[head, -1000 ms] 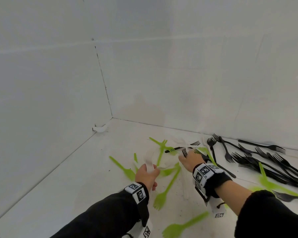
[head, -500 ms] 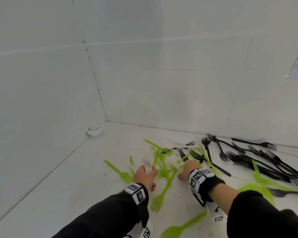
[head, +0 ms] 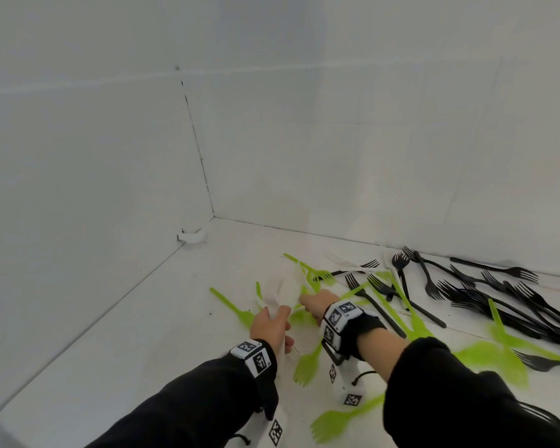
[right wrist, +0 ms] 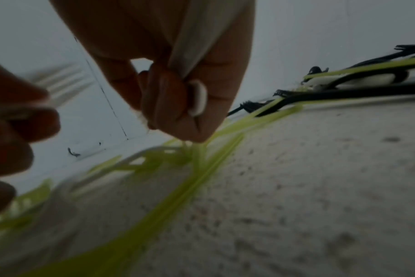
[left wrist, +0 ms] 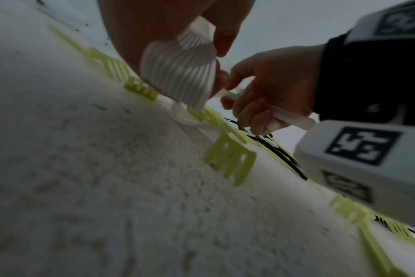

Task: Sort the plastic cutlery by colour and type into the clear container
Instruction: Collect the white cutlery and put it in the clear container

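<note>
We find the left hand [head: 270, 328] gripping a bundle of white forks [left wrist: 178, 75]. At its 2 o'clock, the right hand [head: 317, 302] pinches one white fork [left wrist: 289, 117] by the handle. Green forks [head: 307, 367] lie scattered beneath; black forks [head: 498, 295] are piled at 3 o'clock.

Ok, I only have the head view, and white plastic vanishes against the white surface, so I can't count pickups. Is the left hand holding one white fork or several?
Observer: Several. In the left wrist view, the left hand grips a fanned bundle of white forks.
Operator: Anything in the right hand's grip?
Observer: Yes. The right wrist view shows the right hand curled round one white handle, with its rounded end poking out between the fingers.
Operator: Where does it point?
Observer: In the left wrist view, its far end seems to meet the bundle.
</note>
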### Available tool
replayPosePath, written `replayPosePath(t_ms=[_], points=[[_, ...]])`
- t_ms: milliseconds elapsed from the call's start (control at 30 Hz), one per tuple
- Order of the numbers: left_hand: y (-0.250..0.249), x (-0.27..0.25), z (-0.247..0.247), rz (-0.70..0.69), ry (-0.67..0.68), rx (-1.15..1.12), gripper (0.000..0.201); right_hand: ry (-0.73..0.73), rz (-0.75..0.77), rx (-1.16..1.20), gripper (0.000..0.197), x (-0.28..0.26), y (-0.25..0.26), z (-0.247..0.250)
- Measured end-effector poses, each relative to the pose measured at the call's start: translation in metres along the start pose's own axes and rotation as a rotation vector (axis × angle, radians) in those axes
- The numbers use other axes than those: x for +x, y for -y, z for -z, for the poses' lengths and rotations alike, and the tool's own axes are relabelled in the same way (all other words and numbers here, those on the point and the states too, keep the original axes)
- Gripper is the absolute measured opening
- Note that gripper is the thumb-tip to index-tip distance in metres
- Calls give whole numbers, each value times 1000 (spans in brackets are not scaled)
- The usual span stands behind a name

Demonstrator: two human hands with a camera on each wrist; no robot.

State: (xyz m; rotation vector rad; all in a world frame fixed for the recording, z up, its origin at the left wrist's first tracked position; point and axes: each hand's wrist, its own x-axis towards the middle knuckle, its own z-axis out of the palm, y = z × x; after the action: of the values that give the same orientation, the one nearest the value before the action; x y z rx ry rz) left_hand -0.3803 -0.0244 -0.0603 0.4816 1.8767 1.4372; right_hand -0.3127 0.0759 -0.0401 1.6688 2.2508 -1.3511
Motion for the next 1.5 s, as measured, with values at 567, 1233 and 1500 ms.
replayPosePath(t_ms=[567,1233,1500], points=[[5,-3,2,134,4,-185,16,-141,29,-143,41,20,2,0],[7,-27,-10,228,130,-332,28,-122,461,196,8,-51,-30,-21],[14,-38,-3,152,78,-332,14,-34,371,381,18,-66,-32,-37]])
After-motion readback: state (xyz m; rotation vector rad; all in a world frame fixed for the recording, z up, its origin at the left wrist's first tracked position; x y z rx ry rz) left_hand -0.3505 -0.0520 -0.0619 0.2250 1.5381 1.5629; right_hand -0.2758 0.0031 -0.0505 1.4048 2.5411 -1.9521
